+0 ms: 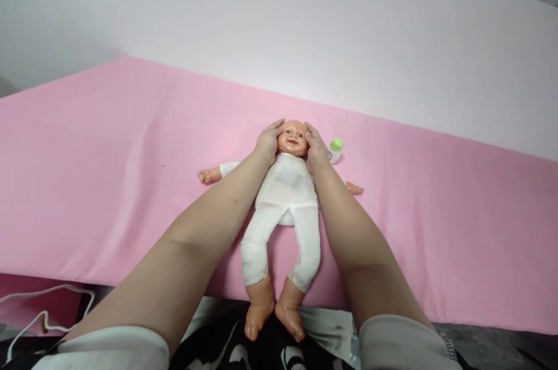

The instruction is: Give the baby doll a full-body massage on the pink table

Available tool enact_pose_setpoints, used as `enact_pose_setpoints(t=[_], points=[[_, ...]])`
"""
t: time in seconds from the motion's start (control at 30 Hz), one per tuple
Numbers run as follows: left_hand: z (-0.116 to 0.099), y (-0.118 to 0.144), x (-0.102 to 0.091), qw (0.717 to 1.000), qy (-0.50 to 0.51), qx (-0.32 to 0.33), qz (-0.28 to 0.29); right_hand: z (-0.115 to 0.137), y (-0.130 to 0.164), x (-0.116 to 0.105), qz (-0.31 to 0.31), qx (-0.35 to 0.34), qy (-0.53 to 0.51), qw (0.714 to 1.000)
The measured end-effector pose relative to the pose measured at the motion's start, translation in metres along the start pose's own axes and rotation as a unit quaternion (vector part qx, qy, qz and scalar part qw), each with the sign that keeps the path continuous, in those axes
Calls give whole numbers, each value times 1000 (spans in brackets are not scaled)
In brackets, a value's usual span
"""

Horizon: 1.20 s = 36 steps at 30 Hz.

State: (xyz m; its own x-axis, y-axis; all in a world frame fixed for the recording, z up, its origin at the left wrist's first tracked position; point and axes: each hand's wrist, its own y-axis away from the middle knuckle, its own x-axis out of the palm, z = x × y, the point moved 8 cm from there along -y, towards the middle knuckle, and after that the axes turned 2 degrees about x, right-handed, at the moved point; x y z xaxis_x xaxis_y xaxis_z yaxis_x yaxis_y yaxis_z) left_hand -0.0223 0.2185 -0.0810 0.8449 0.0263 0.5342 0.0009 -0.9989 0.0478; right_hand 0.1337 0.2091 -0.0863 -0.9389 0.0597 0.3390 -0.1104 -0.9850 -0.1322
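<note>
A baby doll [285,184] lies face up on a pink sheet [108,184] spread over a flat surface, its head pointing away from the person and its bare feet hanging over the near edge. The left hand [267,142] cups one side of the doll's head [292,137], the right hand [316,151] the other, fingers curved against the cheeks and temples so that the face shows between them. Neither hand grips anything else. The doll wears a white top and white leggings; its arms stretch out to either side on the sheet. A small white bottle with a green cap [335,149] stands just beside the right hand, near the doll's shoulder, capped and untouched. A white cable [43,309] trails off the lower left. By the look of it, the work sits at the head, with the body, arms and legs not yet touched.
</note>
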Motion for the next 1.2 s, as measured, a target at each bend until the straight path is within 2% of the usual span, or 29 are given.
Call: enact_pose_setpoints(t=[0.23, 0.37, 0.47, 0.63, 0.8, 0.9, 1.2], points=[[-3, 6, 5, 1000, -12, 13, 9, 1, 4, 2, 20, 23, -32, 999], [-3, 1, 4, 996, -79, 39, 16, 3, 4, 4, 28, 10, 7, 1000], [-2, -4, -1, 990, -138, 35, 15, 3, 5, 4, 22, 15, 29, 999], [-3, -9, -6, 983, -179, 41, 13, 6, 3, 4, -9, 2, 89, 996], [0, -14, -5, 983, -170, 72, 0, 5, 1, 0, -41, -11, 130, 991], [2, -17, -4, 984, -157, 81, -8, 5, -1, -3, -62, -28, 116, 991], [-1, -9, -6, 996, -67, 54, 11, -2, 1, -3, 3, 30, -9, 1000]])
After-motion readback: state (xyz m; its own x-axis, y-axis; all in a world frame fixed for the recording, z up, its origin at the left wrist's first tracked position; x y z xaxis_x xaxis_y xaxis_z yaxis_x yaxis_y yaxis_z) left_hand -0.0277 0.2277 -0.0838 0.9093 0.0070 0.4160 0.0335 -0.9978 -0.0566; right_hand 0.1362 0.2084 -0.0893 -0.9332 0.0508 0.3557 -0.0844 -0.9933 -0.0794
